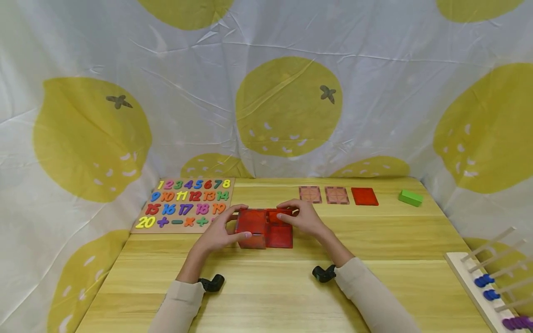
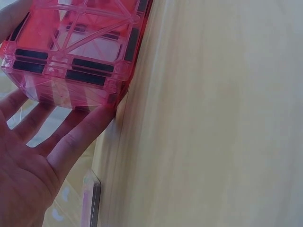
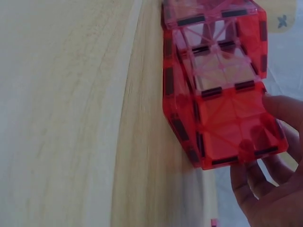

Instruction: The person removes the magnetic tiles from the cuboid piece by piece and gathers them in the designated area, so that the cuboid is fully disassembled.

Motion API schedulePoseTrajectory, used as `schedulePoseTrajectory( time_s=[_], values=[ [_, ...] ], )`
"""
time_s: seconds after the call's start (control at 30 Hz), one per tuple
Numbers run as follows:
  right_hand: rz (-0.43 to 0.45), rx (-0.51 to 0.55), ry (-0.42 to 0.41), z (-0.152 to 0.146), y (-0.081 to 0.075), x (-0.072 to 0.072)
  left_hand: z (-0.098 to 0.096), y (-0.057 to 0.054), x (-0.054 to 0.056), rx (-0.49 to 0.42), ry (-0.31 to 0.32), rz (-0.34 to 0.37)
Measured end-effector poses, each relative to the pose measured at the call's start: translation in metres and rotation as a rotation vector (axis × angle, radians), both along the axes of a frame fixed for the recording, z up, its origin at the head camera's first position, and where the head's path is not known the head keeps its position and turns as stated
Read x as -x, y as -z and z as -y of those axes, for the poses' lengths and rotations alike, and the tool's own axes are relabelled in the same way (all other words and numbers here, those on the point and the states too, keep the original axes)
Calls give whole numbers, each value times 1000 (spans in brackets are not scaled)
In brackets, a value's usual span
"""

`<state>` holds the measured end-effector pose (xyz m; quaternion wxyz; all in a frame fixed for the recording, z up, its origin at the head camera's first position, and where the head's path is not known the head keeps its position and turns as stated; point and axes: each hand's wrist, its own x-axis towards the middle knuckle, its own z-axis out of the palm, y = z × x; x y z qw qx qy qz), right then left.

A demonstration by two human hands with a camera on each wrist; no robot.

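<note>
A cube-like box of see-through red magnetic tiles stands at the middle of the wooden table. My left hand grips its left side, thumb at the near face and fingers toward the back; in the left wrist view the fingertips touch the box. Joined on the right is a lower part, with one red tile at its near side. At that part's far right, my right hand pinches a red magnetic tile, its fingertips partly hidden behind it.
A board of coloured numbers lies at the back left. Along the back right are two pale pink tiles, a red tile and a green block. A bead-and-peg rack stands at the right edge.
</note>
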<state>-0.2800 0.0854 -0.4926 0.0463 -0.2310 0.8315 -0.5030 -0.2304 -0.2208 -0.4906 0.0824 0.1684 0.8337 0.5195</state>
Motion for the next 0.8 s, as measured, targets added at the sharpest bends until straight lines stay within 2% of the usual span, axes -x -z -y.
schedulePoseTrajectory(
  time_s=[0.27,0.5,0.8],
  values=[
    [-35,9,30,7,4,2,1,1,-2,-5,-5,-1],
    [-84,3,40,8,4,4,1,-1,-1,36,-18,-25],
    [-119,20,95,1,-1,-1,0,0,-1,6,-3,-16]
  ],
)
